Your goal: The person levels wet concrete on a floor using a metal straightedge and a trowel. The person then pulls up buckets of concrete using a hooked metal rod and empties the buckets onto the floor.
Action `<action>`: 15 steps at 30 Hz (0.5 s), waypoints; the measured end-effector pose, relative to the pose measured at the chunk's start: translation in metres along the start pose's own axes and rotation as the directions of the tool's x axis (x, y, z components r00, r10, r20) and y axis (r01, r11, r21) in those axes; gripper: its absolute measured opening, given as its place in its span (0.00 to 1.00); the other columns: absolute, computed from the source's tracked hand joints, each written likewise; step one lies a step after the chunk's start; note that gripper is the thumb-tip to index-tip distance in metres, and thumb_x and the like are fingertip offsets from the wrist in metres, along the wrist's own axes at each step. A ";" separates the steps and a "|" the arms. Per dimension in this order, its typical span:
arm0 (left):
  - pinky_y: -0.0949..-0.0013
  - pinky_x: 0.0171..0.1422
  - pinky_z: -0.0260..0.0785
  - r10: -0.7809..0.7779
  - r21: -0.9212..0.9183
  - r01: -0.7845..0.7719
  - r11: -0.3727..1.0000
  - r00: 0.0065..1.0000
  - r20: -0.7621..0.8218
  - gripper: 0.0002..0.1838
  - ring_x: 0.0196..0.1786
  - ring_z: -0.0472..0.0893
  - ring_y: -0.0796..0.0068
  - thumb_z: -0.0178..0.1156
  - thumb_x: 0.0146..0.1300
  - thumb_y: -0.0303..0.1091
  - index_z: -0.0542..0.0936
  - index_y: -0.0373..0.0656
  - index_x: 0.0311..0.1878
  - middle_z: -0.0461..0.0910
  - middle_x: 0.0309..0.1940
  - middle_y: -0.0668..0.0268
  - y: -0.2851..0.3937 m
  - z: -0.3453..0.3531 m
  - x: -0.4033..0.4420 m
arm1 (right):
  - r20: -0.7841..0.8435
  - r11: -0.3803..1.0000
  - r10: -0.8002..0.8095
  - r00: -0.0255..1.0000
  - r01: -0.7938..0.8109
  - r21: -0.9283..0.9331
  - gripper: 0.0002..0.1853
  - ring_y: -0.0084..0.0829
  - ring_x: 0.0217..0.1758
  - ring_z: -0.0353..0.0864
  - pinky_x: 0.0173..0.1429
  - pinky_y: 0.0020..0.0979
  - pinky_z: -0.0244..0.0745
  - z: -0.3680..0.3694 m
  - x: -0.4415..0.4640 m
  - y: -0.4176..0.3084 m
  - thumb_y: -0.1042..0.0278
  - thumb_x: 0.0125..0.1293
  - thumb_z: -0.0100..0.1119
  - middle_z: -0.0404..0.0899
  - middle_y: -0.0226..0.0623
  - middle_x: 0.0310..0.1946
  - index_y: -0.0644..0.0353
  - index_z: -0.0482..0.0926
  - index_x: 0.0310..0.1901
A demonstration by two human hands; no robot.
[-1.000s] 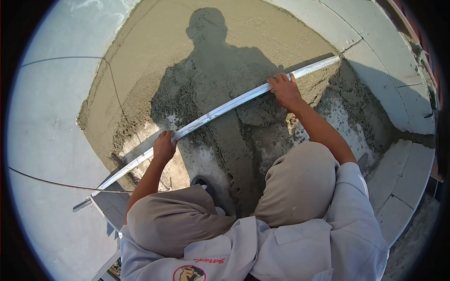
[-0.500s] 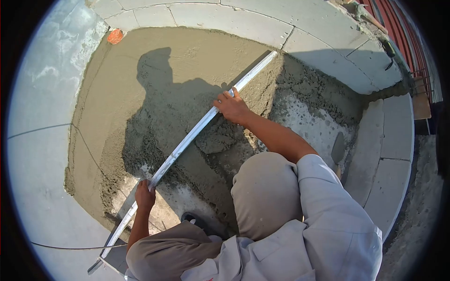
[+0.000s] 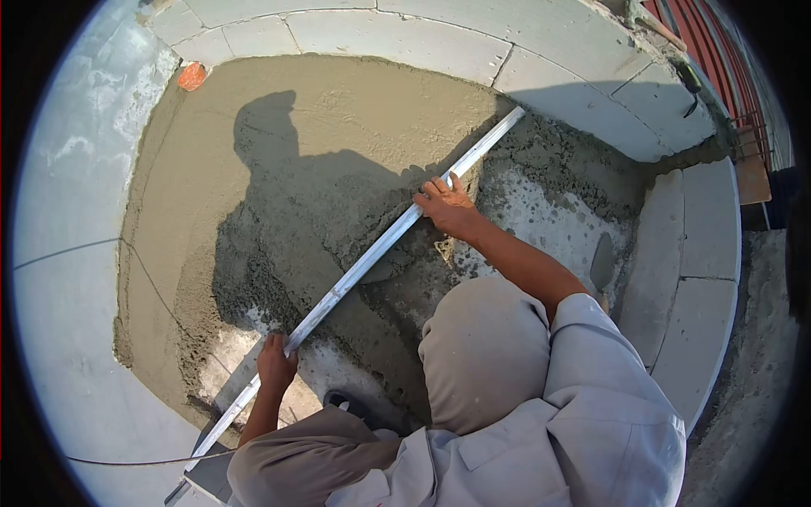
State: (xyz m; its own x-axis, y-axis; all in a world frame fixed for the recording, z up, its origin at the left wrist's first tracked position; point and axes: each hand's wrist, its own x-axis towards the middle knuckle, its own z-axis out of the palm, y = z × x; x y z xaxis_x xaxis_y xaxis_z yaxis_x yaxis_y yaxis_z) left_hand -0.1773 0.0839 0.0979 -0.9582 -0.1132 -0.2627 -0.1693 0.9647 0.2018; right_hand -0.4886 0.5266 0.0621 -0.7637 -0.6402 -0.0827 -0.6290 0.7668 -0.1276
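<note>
A long pale metal straightedge [image 3: 372,255] lies diagonally across grey wet mortar [image 3: 363,110]. My left hand [image 3: 276,363] is closed round its lower part. Farther up, my right hand [image 3: 445,203] grips the same bar, fingers over its far edge. The bar's upper end rests near the block wall, at the border of the mortar and a rough, lower patch. Smooth mortar spreads beyond the bar; on my side the surface is lumpy, with whitish bare floor [image 3: 541,228] showing.
Curved pale block walls [image 3: 405,38] bound the far and right sides. A trowel [image 3: 602,260] lies at the right. An orange round object [image 3: 192,76] sits in the far left corner. A thin cable [image 3: 152,462] crosses the left slab [image 3: 68,313]. My knees are close below the bar.
The view has swung to the right, bringing the far wall and orange object into sight. Both hands keep hold of the straightedge, whose upper end has come back slightly toward me.
</note>
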 end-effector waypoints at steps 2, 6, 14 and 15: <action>0.46 0.54 0.78 -0.005 0.005 0.004 1.000 0.998 0.061 0.25 0.53 0.83 0.42 0.72 0.56 0.34 0.76 0.40 0.56 0.79 0.50 0.50 0.000 0.005 0.000 | -0.033 1.000 -0.001 0.999 0.002 0.003 0.15 0.44 0.72 0.68 0.82 0.68 0.50 -0.002 -0.018 0.000 0.70 0.72 0.56 0.74 0.42 0.57 0.51 0.77 0.59; 0.46 0.54 0.78 -0.019 0.004 0.019 1.000 0.986 0.166 0.25 0.52 0.83 0.43 0.71 0.55 0.34 0.76 0.40 0.55 0.79 0.50 0.50 0.009 0.003 -0.007 | -0.126 0.999 -0.032 0.992 0.027 -0.040 0.16 0.44 0.72 0.68 0.82 0.68 0.50 0.010 -0.032 0.008 0.71 0.72 0.56 0.73 0.42 0.58 0.50 0.76 0.60; 0.48 0.51 0.80 -0.015 -0.011 0.017 1.000 0.977 0.211 0.23 0.51 0.85 0.47 0.71 0.54 0.34 0.75 0.41 0.53 0.79 0.49 0.53 0.018 0.005 -0.021 | 0.060 0.998 0.008 0.998 -0.004 -0.066 0.24 0.42 0.79 0.62 0.85 0.56 0.48 -0.012 -0.003 -0.005 0.68 0.69 0.64 0.71 0.37 0.68 0.50 0.75 0.67; 0.47 0.50 0.79 -0.015 0.002 0.015 1.000 0.980 0.199 0.24 0.49 0.84 0.47 0.70 0.54 0.35 0.75 0.40 0.54 0.78 0.49 0.54 0.016 0.010 -0.023 | 0.087 0.997 0.030 0.996 -0.023 -0.077 0.26 0.41 0.79 0.62 0.85 0.56 0.48 -0.008 0.002 -0.004 0.69 0.69 0.64 0.70 0.38 0.68 0.50 0.74 0.68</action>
State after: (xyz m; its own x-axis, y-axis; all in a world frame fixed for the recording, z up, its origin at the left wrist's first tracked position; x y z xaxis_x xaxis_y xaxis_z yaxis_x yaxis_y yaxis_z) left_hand -0.1554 0.1047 0.0984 -0.8903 -0.0784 -0.4486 -0.1835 0.9633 0.1959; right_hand -0.4889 0.5225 0.0707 -0.7666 -0.6186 -0.1721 -0.6206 0.7826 -0.0488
